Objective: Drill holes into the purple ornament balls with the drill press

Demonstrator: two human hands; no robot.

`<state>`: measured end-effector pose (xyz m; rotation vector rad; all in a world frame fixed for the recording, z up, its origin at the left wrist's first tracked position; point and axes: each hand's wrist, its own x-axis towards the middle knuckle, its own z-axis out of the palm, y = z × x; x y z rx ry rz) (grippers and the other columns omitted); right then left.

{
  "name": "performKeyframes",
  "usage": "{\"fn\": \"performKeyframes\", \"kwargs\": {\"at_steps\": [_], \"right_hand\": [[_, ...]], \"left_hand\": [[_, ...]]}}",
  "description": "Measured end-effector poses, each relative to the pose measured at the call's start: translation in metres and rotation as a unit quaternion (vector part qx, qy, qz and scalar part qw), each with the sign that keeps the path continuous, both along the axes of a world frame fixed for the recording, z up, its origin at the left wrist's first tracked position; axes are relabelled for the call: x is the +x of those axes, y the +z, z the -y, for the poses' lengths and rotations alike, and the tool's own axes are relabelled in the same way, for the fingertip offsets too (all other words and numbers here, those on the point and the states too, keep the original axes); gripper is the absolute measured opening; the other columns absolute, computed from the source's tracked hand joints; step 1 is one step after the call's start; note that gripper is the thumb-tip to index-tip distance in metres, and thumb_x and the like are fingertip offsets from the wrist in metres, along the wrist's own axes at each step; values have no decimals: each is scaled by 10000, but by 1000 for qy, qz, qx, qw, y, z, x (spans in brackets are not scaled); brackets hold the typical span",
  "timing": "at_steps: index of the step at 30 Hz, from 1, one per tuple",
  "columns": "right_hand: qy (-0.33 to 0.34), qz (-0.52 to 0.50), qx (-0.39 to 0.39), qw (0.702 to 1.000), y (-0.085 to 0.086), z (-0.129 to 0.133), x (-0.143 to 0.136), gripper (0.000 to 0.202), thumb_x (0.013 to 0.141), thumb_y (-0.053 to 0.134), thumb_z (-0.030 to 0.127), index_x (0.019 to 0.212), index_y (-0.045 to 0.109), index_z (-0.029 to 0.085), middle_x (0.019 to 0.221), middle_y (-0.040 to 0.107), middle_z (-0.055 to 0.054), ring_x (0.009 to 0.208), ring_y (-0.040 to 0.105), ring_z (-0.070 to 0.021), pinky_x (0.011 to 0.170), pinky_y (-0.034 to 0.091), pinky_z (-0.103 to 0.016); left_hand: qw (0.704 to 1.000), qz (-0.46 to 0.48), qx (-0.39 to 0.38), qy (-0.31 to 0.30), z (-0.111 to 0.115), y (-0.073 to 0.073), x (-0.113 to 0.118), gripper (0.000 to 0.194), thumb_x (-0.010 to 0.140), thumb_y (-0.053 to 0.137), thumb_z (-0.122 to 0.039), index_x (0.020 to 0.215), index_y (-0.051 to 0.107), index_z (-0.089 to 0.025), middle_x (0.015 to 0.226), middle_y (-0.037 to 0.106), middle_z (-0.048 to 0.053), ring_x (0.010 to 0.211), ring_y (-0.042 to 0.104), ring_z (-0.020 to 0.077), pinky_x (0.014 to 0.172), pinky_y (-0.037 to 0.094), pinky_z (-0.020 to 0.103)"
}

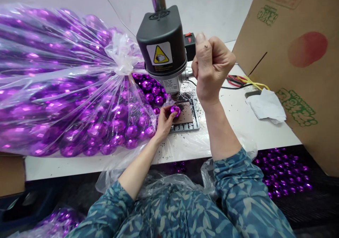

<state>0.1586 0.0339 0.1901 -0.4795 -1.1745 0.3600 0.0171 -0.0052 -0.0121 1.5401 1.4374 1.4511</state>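
Note:
My left hand [164,122] pinches a shiny purple faceted ball [175,111] over the base plate [194,116] of a small drill press, just below its chuck [174,96]. The black motor housing [162,36] with a yellow warning label stands above. At the right of the housing, my right hand [213,66] is closed in a fist round the press's feed handle [188,74]; most of the handle is hidden by the fingers. Dark shavings lie on the plate and around it.
A big clear bag [79,107] of purple balls fills the left side. A large cardboard box [296,61] stands at the right, near a crumpled white cloth [267,106] and coloured cables [238,81]. More purple balls [284,172] lie below the table's edge [275,141].

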Motion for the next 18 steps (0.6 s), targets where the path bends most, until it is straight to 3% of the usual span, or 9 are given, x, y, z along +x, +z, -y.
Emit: {"fn": "performKeyframes", "kwargs": {"at_steps": [4,10,14,18], "right_hand": [[7,13,-10,1000,-2,-3,0,627,842,399,784,626,183,235,582,215,35,541,234,-83,532,324,-284],[-4,10,-19,1000,0,-1,0,647,807,411,807,625,169,235,571,210,43,533,229,-68,528,325,-269],[-4,7,-20,1000,1,0,0,648,806,421,799,616,171,232,563,212,46,513,229,-61,524,318,-262],[-8,2,-2,1000,1,1,0,639,816,463,762,608,170,234,541,212,50,489,217,-62,495,290,-271]], "left_hand": [[998,-54,11,-6,2,7,3,441,858,740,-516,1151,594,-221,1060,701,72,954,676,209,870,557,388],[992,-112,51,37,4,9,16,374,902,693,-455,1184,605,-225,1132,667,91,1078,645,243,965,522,431],[997,-54,33,46,5,1,29,498,857,742,-464,1244,546,-221,1167,667,94,1075,663,234,960,533,424],[999,-12,4,42,4,1,30,474,836,762,-492,1172,572,-216,1103,696,79,998,685,221,901,558,405]]}}
